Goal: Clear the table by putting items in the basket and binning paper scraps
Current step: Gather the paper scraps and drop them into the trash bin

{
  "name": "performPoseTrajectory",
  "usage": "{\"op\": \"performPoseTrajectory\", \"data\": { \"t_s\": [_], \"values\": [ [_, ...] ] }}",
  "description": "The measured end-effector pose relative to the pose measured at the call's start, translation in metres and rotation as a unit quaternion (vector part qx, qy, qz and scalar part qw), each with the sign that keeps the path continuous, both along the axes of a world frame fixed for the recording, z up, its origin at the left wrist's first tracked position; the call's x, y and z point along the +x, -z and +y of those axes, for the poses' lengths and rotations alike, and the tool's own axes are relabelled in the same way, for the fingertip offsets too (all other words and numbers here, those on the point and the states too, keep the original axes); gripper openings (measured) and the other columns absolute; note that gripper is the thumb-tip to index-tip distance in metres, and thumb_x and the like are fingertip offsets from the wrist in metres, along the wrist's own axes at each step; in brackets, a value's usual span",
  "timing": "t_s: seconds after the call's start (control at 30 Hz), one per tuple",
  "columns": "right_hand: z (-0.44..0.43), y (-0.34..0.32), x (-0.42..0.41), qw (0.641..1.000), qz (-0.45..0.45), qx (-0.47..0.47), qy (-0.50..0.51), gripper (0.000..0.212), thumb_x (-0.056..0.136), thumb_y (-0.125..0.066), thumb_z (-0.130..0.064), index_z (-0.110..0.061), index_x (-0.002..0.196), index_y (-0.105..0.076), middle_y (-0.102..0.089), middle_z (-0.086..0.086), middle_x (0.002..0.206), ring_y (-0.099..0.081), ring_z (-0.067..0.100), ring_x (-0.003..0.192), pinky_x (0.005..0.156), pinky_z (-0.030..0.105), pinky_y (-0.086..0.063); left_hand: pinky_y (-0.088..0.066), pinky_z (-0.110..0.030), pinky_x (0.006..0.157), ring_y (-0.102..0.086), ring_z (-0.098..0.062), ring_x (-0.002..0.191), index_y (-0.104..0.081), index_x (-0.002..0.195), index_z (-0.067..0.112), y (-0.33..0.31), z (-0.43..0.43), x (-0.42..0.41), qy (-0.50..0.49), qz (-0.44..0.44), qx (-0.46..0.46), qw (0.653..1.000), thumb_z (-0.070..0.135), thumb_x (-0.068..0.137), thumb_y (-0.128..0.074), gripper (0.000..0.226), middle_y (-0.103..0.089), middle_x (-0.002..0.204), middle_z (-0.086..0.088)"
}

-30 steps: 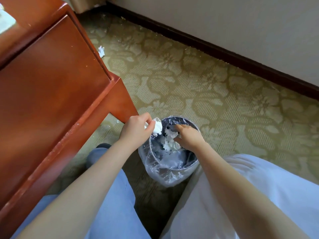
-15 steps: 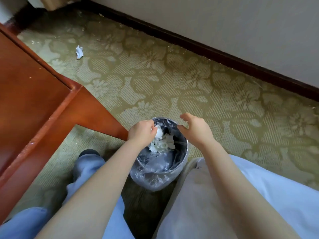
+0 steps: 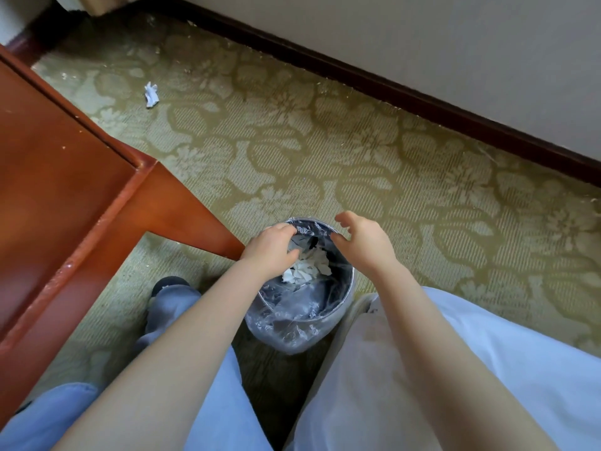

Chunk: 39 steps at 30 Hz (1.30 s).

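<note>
A small round bin [image 3: 338,307] lined with clear plastic stands on the carpet between my knees. White paper scraps [image 3: 309,268] lie in a heap inside it. My left hand [image 3: 271,249] hovers over the bin's left rim, fingers curled downward and apart, with nothing in them. My right hand [image 3: 364,239] is above the bin's right rim, fingers spread and empty. One crumpled white paper scrap [image 3: 151,94] lies on the carpet far to the upper left.
The red-brown wooden table [image 3: 65,177] fills the left side; its corner ends just left of the bin. A wall with a dark skirting board [image 3: 422,102] runs diagonally across the top right. My legs frame the bin below.
My left hand let its paper wad fall into the bin and now hangs empty. My right hand stays open over the right rim. The view shifted slightly right.
</note>
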State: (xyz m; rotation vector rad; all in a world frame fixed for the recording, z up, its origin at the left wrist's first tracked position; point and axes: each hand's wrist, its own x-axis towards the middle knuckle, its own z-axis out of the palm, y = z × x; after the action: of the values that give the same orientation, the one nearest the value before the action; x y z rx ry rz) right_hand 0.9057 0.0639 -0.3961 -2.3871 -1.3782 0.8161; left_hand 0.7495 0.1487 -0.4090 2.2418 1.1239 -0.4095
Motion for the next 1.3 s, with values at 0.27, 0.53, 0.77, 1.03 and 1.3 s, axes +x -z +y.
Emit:
{"op": "performPoseTrajectory", "data": {
  "t_s": [0.27, 0.53, 0.77, 1.03, 1.3],
  "values": [
    [-0.008, -0.040, -0.010, 0.997, -0.051, -0.011, -0.060, 0.039, 0.092, -0.053, -0.027, -0.015, 0.129, -0.049, -0.060, 0.005, 0.124, -0.055, 0.025, 0.113, 0.081, 0.036, -0.051, -0.040, -0.041, 0.101, -0.041, -0.023, 0.126, -0.044, 0.133, 0.012, -0.062, -0.001, -0.020, -0.013, -0.031, 0.051, 0.998, 0.025, 0.091, -0.051, 0.044, -0.044, 0.139, -0.002],
    [-0.016, -0.115, -0.040, 0.987, -0.088, 0.096, -0.094, 0.039, 0.090, -0.055, -0.032, -0.020, 0.127, -0.050, -0.058, -0.001, 0.126, -0.053, 0.021, 0.116, 0.083, 0.033, -0.048, -0.035, -0.039, 0.103, -0.034, -0.022, 0.131, -0.045, 0.131, 0.013, -0.158, -0.022, -0.057, 0.002, -0.044, 0.173, 0.984, 0.026, 0.090, -0.050, 0.043, -0.042, 0.139, -0.001],
    [-0.025, -0.190, -0.084, 0.957, -0.124, 0.223, -0.138, 0.041, 0.089, -0.056, -0.034, -0.022, 0.128, -0.051, -0.058, -0.003, 0.127, -0.051, 0.019, 0.118, 0.088, 0.032, -0.045, -0.028, -0.040, 0.109, -0.022, -0.021, 0.139, -0.045, 0.132, 0.013, -0.238, -0.056, -0.110, -0.005, -0.067, 0.282, 0.957, 0.027, 0.090, -0.051, 0.045, -0.030, 0.149, -0.003],
    [-0.021, -0.265, -0.160, 0.912, -0.136, 0.314, -0.226, 0.041, 0.086, -0.059, -0.031, -0.020, 0.125, -0.055, -0.061, 0.000, 0.120, -0.055, 0.023, 0.112, 0.086, 0.036, -0.050, -0.037, -0.046, 0.105, -0.039, -0.029, 0.129, -0.056, 0.121, 0.009, -0.315, -0.090, -0.203, -0.065, -0.144, 0.396, 0.905, 0.020, 0.083, -0.061, 0.040, -0.045, 0.137, -0.009],
    [-0.014, -0.312, -0.290, 0.864, -0.091, 0.365, -0.336, 0.036, 0.085, -0.058, -0.025, -0.019, 0.121, -0.059, -0.061, 0.000, 0.124, -0.054, 0.023, 0.116, 0.086, 0.034, -0.045, -0.035, -0.049, 0.106, -0.029, -0.023, 0.136, -0.051, 0.129, 0.014, -0.353, -0.121, -0.344, -0.208, -0.072, 0.419, 0.881, 0.026, 0.087, -0.058, 0.044, -0.036, 0.146, -0.003]
  ]
}}
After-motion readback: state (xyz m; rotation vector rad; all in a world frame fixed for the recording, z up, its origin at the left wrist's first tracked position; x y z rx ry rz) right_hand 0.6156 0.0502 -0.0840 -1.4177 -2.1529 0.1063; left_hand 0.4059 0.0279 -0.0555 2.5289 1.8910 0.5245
